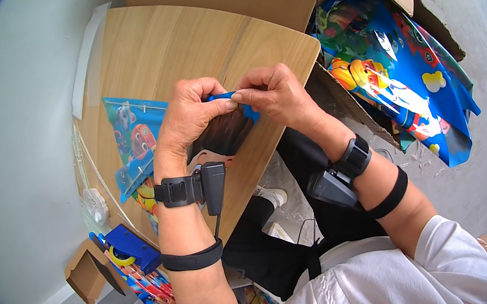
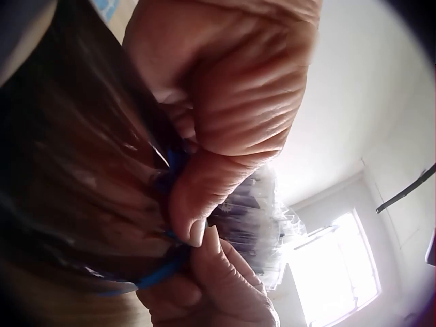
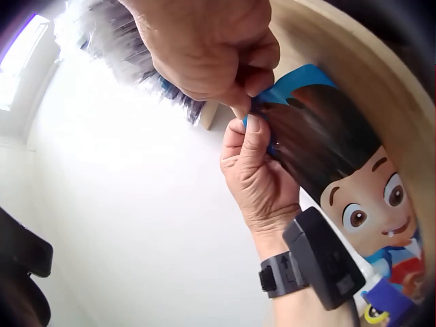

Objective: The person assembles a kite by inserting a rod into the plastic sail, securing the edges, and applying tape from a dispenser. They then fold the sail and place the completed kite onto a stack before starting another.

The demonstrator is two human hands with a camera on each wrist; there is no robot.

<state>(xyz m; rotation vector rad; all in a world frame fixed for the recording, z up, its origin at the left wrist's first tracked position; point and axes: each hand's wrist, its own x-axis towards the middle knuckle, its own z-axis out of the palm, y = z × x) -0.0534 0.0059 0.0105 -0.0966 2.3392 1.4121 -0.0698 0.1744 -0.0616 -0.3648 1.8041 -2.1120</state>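
Observation:
Both hands pinch the top edge of a glossy printed sheet with a cartoon face and dark hair (image 3: 327,136), their thumbs side by side. The left hand (image 1: 185,115) grips the blue edge on one side, its thumb (image 2: 197,197) bent over the film. Close against it, the right hand (image 1: 279,97) pinches the same edge between thumb and fingers. The sheet hangs below the hands, gathered at the pinched spot. Left of the hands, a blue cartoon-printed piece (image 1: 138,135) lies on the wooden table (image 1: 178,43).
A cardboard box (image 1: 348,100) at the right holds crumpled blue printed film (image 1: 435,100). A blue tape dispenser (image 1: 132,245) with yellow tape is at the table's lower left, beside a small open carton (image 1: 89,273). White strips (image 1: 88,62) lie along the left table edge.

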